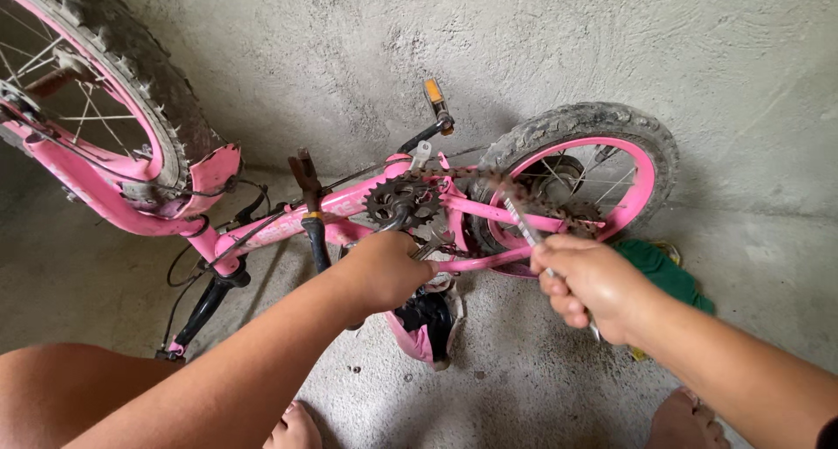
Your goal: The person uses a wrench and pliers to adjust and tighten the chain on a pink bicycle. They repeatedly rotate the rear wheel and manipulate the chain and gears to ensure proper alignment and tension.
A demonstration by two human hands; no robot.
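You work in soft, even daylight without glare. Faint shadows pool beneath your hands (489, 279) and under the pink bicycle (349, 209) beyond them. The metal tool (522, 222) above your right hand blurs with motion. Wide-angle distortion bends the edges.

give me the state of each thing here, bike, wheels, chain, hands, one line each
bike: upside down on the concrete floor
rear wheel: mounted, tyre dirty
front wheel: mounted, partly out of view
chain: rusty, on the front sprocket
left hand: closed at the crank
right hand: grip closed on a metal tool aimed at the chain
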